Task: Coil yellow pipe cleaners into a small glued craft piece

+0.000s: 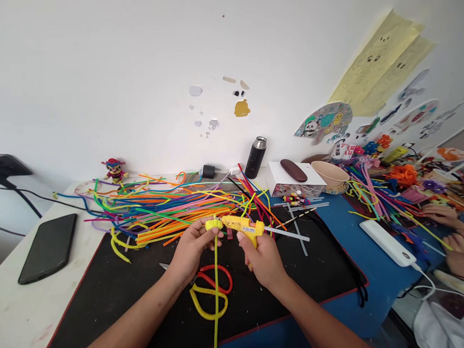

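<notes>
Between the fingertips of my left hand (192, 246) is a small coiled yellow pipe cleaner (213, 224), with a long straight tail (217, 306) hanging down toward me. My right hand (266, 259) is wrapped round the grip of a yellow glue gun (239, 225). A whitish glue stick (287, 234) sticks out of its back end. The gun's nozzle points left and meets the coil or lies very close to it; actual contact I cannot tell. Below the hands, scissors (209, 308) with one red and one yellow handle lie on the black mat (145, 309), their blades partly hidden by my left wrist.
Many colored pipe cleaners (180, 206) spread across the mat's far side. Behind them stand a black flask (256, 158) and a white box (293, 179). At left lies a phone (48, 249). A white power strip (386, 242) and a co-worker's hands (455, 232) are at right.
</notes>
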`<state>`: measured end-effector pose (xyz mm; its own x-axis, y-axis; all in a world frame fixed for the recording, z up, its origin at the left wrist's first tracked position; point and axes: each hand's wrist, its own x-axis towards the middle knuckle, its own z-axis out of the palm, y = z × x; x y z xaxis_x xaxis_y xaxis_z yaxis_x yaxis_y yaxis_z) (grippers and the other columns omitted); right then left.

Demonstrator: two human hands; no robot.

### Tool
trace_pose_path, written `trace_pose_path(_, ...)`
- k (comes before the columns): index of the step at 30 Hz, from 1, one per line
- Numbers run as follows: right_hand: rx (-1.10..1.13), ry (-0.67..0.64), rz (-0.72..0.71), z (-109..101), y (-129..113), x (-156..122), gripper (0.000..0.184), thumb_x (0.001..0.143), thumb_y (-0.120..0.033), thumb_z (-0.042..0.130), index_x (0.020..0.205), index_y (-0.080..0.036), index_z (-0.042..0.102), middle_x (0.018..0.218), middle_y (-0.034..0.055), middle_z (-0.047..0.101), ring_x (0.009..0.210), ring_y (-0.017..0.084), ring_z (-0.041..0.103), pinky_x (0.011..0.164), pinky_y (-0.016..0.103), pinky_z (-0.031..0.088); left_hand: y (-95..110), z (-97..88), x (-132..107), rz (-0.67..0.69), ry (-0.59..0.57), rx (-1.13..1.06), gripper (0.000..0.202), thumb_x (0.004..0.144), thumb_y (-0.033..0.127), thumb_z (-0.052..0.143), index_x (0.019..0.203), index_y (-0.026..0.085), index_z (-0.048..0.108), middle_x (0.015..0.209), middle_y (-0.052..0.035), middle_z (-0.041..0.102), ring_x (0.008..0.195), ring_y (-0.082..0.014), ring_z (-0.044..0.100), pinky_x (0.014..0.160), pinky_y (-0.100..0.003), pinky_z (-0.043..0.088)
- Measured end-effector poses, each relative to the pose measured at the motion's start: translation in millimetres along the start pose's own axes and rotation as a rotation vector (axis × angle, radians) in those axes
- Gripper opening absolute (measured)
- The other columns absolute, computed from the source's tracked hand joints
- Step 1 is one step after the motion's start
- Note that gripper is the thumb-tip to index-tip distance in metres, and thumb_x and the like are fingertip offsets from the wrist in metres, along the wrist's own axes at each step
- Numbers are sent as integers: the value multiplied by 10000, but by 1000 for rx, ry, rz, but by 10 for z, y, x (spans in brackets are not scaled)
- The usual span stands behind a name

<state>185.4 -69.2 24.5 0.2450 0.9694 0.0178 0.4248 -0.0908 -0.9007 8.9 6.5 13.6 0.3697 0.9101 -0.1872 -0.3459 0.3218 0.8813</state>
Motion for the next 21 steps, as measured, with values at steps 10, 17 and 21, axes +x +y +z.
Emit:
trace_pose_path(10, 22, 12, 14, -3, -20, 11, 592, 964, -737, 482, 696, -216, 564, 436, -31, 483, 353, 130, 478, 389, 231, 368, -27, -25, 1, 5, -3, -1, 447, 714, 403, 936, 1029, 163, 728, 784, -42, 767, 615, -145, 662, 573, -239, 456)
trace_pose_path(17, -5, -6, 29, -3, -4, -37, 603, 968, -730, 473, 674, -211, 568, 425, -21, 489, 351, 128, 476, 377, 222, 355, -30, -24, 2, -5, 0, 4, 439, 715, 399, 934, 1025, 162, 734, 785, -41, 768, 620, -146, 669, 573, -234, 461)
trace_pose_path(21, -4, -15, 44, -1, 8, -60, 595, 966, -727, 478, 673, -216, 562, 426, -17, 499, 354, 132, 484, 380, 224, 362, -9, -16, 1, 1, 9, 3, 426, 719, 410, 932, 999, 162, 729, 785, -41, 766, 617, -142, 665, 574, -234, 461)
